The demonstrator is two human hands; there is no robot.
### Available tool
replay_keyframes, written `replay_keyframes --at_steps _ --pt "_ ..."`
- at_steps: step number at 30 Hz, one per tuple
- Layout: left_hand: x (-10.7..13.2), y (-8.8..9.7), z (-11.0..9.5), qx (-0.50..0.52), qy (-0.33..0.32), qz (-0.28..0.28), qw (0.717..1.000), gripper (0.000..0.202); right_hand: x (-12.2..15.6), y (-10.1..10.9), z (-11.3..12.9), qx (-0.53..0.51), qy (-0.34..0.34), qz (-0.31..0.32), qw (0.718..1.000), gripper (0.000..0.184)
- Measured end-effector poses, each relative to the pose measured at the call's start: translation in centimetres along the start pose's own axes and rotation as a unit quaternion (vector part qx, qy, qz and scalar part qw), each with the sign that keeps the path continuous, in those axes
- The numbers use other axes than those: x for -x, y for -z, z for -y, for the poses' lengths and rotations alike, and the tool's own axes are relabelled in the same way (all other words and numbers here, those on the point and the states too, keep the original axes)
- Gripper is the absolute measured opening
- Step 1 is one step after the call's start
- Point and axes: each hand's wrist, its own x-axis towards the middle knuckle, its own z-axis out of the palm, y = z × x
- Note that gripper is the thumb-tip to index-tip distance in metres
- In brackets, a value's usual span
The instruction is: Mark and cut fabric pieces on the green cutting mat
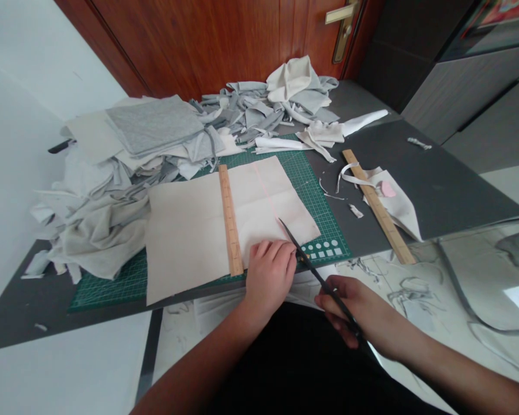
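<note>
A beige piece of fabric (185, 230) lies spread on the green cutting mat (108, 291), with a faint pink line drawn across its right part. Over the fabric, left of that line, rests a wooden ruler (230, 222). My left hand (270, 271) has its fingers closed at the fabric's near edge, where it grips the cloth. My right hand (363, 311) is wrapped round long black scissors (313, 271), whose tip reaches the pink line. Whether the blades are apart cannot be made out, and the handles are partly hidden by the fingers.
Folded grey fabric (155, 124) and heaps of scraps (259, 109) fill the table's back and left. To the right, a second wooden ruler (378, 207) crosses a beige offcut (400, 204) with a pink piece (388, 188) on it. A wooden door (225, 40) stands behind.
</note>
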Motion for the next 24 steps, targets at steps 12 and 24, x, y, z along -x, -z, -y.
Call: replay_keyframes --at_steps 12,24 --pt "0.0 0.1 0.0 -0.007 0.006 0.012 1.0 0.012 -0.3 -0.3 0.8 0.001 0.006 0.013 1.0 0.031" --pt "-0.1 0.1 0.1 0.027 0.034 0.0 0.999 0.008 -1.2 -0.8 0.9 -0.034 0.024 0.007 0.999 0.026"
